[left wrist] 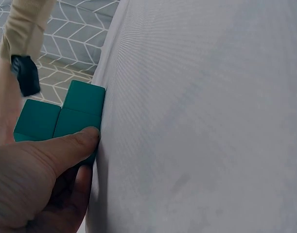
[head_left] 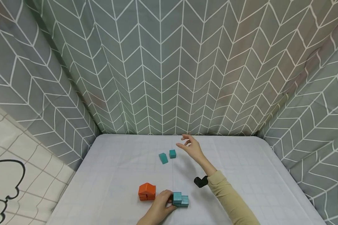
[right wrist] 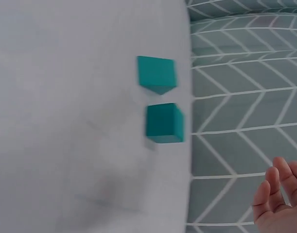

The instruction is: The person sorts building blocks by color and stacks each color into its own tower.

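Observation:
Near the front of the table my left hand (head_left: pixel 159 207) pinches the left side of a small group of teal blocks (head_left: pixel 183 200), thumb in front and fingers behind. In the left wrist view the thumb lies across the teal blocks (left wrist: pixel 80 119), partly covering them. My right hand (head_left: pixel 193 150) is raised over the far part of the table, holding nothing, thumb and fingers spread apart. Just left of it are a teal cube (head_left: pixel 172 153) and a slant-sided teal block (head_left: pixel 163 158), which also show in the right wrist view, apart from the fingers (right wrist: pixel 284 184).
Left of my left hand stands a stack of orange blocks (head_left: pixel 147 192) with a pointed top. A white cloth covers the table (head_left: pixel 115 168). Grey patterned curtains (head_left: pixel 169 78) hang behind it and at the sides. A black device (head_left: pixel 200 181) is at my right wrist.

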### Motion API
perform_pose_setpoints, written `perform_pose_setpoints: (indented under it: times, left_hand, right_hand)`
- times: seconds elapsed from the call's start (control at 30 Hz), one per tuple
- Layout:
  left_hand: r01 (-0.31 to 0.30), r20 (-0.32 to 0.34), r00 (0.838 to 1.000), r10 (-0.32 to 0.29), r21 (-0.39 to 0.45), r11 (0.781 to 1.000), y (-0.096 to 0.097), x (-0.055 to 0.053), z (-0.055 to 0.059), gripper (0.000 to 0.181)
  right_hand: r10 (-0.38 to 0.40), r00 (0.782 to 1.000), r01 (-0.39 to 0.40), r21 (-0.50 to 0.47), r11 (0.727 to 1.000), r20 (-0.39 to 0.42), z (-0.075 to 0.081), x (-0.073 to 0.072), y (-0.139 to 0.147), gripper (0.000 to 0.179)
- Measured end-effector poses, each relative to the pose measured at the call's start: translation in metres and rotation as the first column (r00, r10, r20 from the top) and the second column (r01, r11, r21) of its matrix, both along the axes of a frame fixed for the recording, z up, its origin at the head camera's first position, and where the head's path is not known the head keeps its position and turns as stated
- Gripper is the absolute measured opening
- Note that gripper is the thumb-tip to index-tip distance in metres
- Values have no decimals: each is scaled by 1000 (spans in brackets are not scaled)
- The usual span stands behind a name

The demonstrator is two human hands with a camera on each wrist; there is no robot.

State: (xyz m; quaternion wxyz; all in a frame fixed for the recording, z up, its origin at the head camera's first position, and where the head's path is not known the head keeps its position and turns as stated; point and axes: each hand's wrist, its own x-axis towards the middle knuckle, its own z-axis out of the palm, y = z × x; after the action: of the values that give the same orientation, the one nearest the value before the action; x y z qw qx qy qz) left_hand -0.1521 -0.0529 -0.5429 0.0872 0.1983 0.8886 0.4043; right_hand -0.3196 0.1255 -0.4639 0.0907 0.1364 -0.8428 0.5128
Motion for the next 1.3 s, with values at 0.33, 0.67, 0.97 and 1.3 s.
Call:
perform_pose_setpoints:
  times: [0.33,0.67,0.97,1.3]
  left_hand:
    - [-4,38,999,3,0,1000,1,0,1,30]
    - [12,62,998,-13,12,1000,0,-1,-1,31]
    - [23,0,1000,-23,15,1000,-1,-1,-4,29]
    - [21,31,999,-22,17,1000,0,-3,-4,30]
  right_hand:
    - [38,993,-45,60,997,112,-46,-6,-20,58]
    - [69,994,-86,233,969,82,-66,-4,-27,56]
    - [102,993,-115,262,958,61,-69,-5,-27,50]
    - [78,993,-98,269,958,84,-70,-8,-26,36]
